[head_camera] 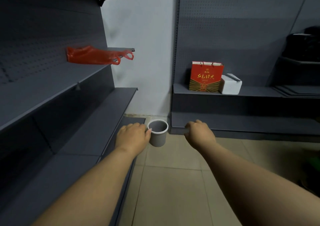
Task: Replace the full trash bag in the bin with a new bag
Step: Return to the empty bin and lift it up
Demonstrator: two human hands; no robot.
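Grey plastic, one small bin [158, 133] stands on the beige tiled floor [173, 182] in the corner between two dark shelf units. I see my left hand [132, 136] touching its white rim, fingers curled; my right hand [199, 132] hangs near, fist closed on nothing visible. One red bag [93, 55] lies on the left shelf [52, 80]. Open tiles lie toward me.
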